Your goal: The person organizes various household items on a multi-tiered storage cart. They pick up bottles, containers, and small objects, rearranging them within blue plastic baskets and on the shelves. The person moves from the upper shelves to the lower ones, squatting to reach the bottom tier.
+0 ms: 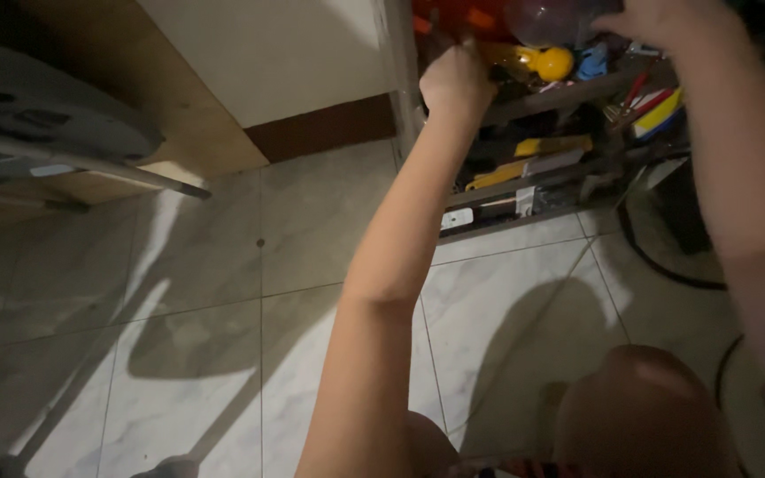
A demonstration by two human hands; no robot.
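my left hand (455, 84) is up at the top tier of the metal shelf rack (524, 181), fist curled around something thin and dark. can't tell what it is, the frame is dim and blurred there. the fingers look closed tight, knuckles toward me.

my right hand (657, 19) is further along the same top tier, to the right of the fist and slightly higher. fingers are spread and bent, resting over or just beside the clear round plastic globe (546, 19). can't tell if it actually grips the globe or only touches it.

the relation that matters: the yellow toy (549, 62) sits on the top tier between my two hands, just right of the left fist and just below the globe. the left hand is the nearer one, almost touching it. its long axis runs left to right along the rack's front edge, with the round end pointing right.

below on the rack: yellow flat pieces (542, 155) on the middle tier and a red/yellow/white bundle (657, 111) at the right end. the rack stands on the marble tile floor (223, 292), and my knee (644, 407) is well below it.
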